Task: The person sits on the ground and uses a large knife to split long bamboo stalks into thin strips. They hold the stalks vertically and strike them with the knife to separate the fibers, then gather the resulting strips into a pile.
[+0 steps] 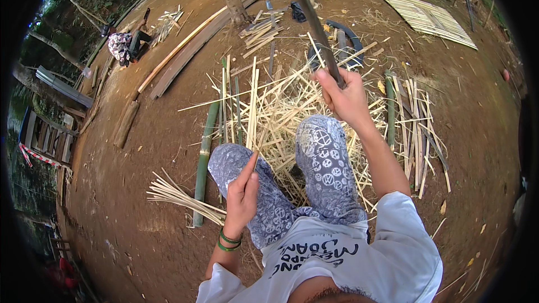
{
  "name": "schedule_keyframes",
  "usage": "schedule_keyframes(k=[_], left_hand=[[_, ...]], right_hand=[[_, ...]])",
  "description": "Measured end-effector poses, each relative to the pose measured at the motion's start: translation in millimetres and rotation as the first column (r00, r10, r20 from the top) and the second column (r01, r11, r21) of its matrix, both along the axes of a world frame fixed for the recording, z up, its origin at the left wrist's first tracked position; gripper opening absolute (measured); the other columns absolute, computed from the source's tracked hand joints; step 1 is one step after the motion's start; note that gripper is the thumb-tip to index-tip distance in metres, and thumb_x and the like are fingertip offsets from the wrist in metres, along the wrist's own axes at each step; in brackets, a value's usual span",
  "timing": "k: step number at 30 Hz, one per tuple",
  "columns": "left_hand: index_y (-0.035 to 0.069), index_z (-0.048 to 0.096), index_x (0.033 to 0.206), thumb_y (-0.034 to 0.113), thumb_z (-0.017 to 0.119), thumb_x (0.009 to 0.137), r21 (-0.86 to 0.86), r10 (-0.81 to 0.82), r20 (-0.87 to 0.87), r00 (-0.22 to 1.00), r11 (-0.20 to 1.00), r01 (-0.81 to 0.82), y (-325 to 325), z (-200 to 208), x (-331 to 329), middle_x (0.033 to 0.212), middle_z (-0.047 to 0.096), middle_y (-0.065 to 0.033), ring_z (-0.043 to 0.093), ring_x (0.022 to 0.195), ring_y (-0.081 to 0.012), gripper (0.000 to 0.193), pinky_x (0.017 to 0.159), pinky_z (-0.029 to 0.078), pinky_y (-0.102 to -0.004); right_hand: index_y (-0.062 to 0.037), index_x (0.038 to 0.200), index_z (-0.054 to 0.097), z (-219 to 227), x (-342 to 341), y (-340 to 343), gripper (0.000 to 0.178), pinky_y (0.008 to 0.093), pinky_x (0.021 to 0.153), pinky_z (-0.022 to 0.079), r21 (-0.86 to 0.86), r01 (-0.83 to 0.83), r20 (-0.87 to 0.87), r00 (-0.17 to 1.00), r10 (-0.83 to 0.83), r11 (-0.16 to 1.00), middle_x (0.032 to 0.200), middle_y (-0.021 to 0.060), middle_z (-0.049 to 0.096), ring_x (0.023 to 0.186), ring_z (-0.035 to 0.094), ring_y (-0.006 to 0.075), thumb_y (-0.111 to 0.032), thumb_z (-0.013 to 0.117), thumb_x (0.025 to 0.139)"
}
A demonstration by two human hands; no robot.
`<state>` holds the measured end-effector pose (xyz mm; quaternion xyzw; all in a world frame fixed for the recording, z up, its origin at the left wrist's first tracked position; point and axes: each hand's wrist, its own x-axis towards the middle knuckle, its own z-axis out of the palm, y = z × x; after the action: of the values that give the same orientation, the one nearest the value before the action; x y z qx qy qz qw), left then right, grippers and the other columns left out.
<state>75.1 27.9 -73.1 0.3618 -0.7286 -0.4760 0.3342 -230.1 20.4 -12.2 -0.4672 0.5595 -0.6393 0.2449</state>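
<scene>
Two hands grip: right hand point(343, 96) one long blade point(310, 19), left hand point(242, 193) seemingly one thin bamboo strip point(254, 163).

Bamboo pole point(203, 160) left of strip pile point(281, 112)

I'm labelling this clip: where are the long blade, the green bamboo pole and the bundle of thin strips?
Blade point(307, 8), head view, mid-length of the dark blade.
Bamboo pole point(204, 154), head view, middle of the green stem.
Strip bundle point(177, 195), head view, middle of the pale strips.

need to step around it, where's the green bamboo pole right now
In the head view the green bamboo pole lies on the dirt at the person's left, beside the left knee, just beyond the left hand.
</scene>
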Motion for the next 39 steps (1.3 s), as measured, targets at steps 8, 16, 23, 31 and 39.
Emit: schedule_keyframes(k=[8, 16, 23, 31, 39], left_hand=[[0.005, 0.036, 0.152, 0.011, 0.039, 0.107, 0.31, -0.143, -0.235, 0.961, 0.926, 0.214, 3, 5, -49, 0.062, 0.037, 0.006, 0.034, 0.05, -0.0025, 0.046, 0.044, 0.032, -0.0191], [0.004, 0.042, 0.15, 0.008, 0.043, 0.106, 0.219, -0.177, -0.169, 0.97, 0.952, 0.212, 15, 6, -42, 0.067, 0.042, 0.0066, 0.038, 0.056, -0.0015, 0.044, 0.05, 0.034, -0.0192], [0.005, 0.04, 0.15, 0.01, 0.04, 0.107, 0.375, -0.149, -0.147, 0.978, 0.906, 0.194, 47, -32, 4, 0.065, 0.038, 0.006, 0.034, 0.052, -0.0029, 0.044, 0.045, 0.032, -0.02], [0.012, 0.031, 0.155, 0.016, 0.035, 0.109, 0.663, -0.139, -0.364, 0.921, 0.656, 0.361, 28, -26, -33, 0.068, 0.029, 0.0042, 0.028, 0.051, -0.0053, 0.046, 0.042, 0.026, -0.0196], [0.014, 0.03, 0.155, 0.022, 0.039, 0.109, 0.759, -0.129, -0.316, 0.94, 0.56, 0.332, 28, -47, -63, 0.067, 0.028, 0.0058, 0.028, 0.051, -0.0039, 0.048, 0.042, 0.025, -0.019]], right_hand=[[-0.0108, 0.063, 0.057, -51, 12, 34, 0.067, 0.0345, 0.042, 0.031, -0.162, 0.131, -0.769, 0.604, -0.208, 0.978, 0.049, 0.0027, 0.052, 0.041, 0.052, 0.0195, -0.075, 0.061, 0.081], [-0.0124, 0.061, 0.057, -43, -7, 32, 0.061, 0.038, 0.044, 0.033, -0.169, 0.188, -0.824, 0.512, -0.243, 0.968, 0.051, 0.0027, 0.056, 0.044, 0.058, 0.0231, -0.07, 0.067, 0.077], [-0.0033, 0.076, 0.07, -29, -117, 28, 0.066, 0.0336, 0.044, 0.029, 0.145, 0.602, -0.443, 0.749, -0.492, 0.785, 0.048, -0.0003, 0.045, 0.045, 0.043, 0.0113, -0.062, 0.049, 0.096], [0.0, 0.082, 0.072, -61, -43, 51, 0.064, 0.0369, 0.041, 0.032, 0.203, 0.166, -0.422, 0.904, -0.067, 0.965, 0.051, 0.0018, 0.051, 0.044, 0.046, 0.0156, -0.06, 0.054, 0.094], [-0.0068, 0.07, 0.068, -85, 9, 83, 0.062, 0.0447, 0.045, 0.045, 0.315, 0.249, -0.763, 0.641, 0.088, 0.916, 0.048, 0.0136, 0.055, 0.045, 0.059, 0.0334, -0.067, 0.062, 0.084]])
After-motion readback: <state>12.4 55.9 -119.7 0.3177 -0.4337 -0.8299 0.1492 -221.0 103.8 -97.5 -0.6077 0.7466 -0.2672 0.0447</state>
